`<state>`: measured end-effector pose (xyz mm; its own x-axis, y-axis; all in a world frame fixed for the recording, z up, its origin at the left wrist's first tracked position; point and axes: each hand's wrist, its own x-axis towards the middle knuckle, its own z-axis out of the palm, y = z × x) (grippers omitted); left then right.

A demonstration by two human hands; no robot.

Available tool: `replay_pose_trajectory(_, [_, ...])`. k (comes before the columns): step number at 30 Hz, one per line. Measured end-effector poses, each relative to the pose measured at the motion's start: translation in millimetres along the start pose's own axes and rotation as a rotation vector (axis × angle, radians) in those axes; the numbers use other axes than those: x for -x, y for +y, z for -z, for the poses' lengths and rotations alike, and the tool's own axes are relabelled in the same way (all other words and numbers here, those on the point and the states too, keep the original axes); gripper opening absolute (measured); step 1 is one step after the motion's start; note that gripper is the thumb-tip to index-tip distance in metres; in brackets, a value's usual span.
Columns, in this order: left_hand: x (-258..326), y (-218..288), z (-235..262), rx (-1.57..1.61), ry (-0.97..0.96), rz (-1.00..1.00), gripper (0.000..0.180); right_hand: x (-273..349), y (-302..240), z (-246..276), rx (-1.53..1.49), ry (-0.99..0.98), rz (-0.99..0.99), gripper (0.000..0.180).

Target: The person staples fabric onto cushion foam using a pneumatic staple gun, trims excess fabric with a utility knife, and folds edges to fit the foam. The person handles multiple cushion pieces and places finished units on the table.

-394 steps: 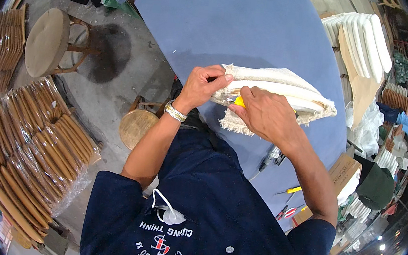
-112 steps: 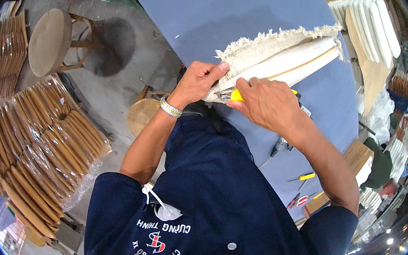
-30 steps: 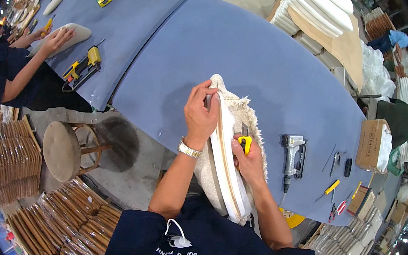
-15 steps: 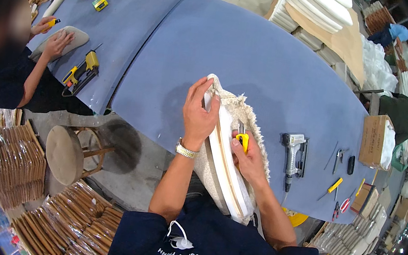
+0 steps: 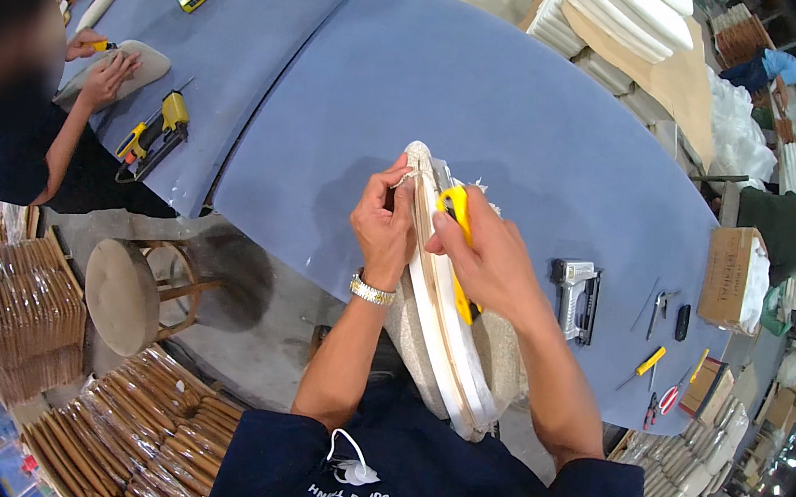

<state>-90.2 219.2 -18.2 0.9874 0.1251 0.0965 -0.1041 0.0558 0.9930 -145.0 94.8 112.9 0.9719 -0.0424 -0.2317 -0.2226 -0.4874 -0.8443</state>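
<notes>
A blue desk (image 5: 512,86) lies under the far part of a fabric-covered cushion (image 5: 437,340), turned edge-up and reaching back to the person's shirt. The left hand (image 5: 382,232) grips its far end; the right hand (image 5: 492,258) clasps a yellow utility knife (image 5: 459,218) beside it.

Route: over table (image 5: 529,107), ahead of cushion (image 5: 429,308). Obstacles: left hand (image 5: 384,226) and right hand (image 5: 489,258) at cushion's sides; rightward, staple gun (image 5: 576,275), then screwdriver (image 5: 650,360), black tool (image 5: 682,322); box (image 5: 729,278) at right edge.

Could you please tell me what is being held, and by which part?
The left grip holds the cushion near its far end; the right grip holds the yellow cutter by its handle.
</notes>
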Motion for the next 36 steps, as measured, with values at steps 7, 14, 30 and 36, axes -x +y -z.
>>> replay_pose_trajectory(7, [-0.1, -3.7, -8.2, 0.108, 0.010, -0.001, 0.011, -43.1, 14.4, -7.1, 0.274, -0.135, -0.130, 0.036])
replay_pose_trajectory(14, [-0.9, -3.2, -6.8, 0.120, -0.018, 0.020, 0.012, -48.5, 19.5, -13.4, 0.231, -0.150, -0.170, 0.040])
replay_pose_trajectory(30, [-3.4, -3.2, -7.9, 0.120, -0.025, 0.035, 0.009, -52.0, 28.0, -20.8, 0.333, -0.072, -0.083, 0.031])
replay_pose_trajectory(36, [-2.7, 1.1, -10.4, 0.036, -0.021, 0.042, 0.009, -63.1, 37.3, -5.9, 0.254, -0.197, -0.071, 0.032])
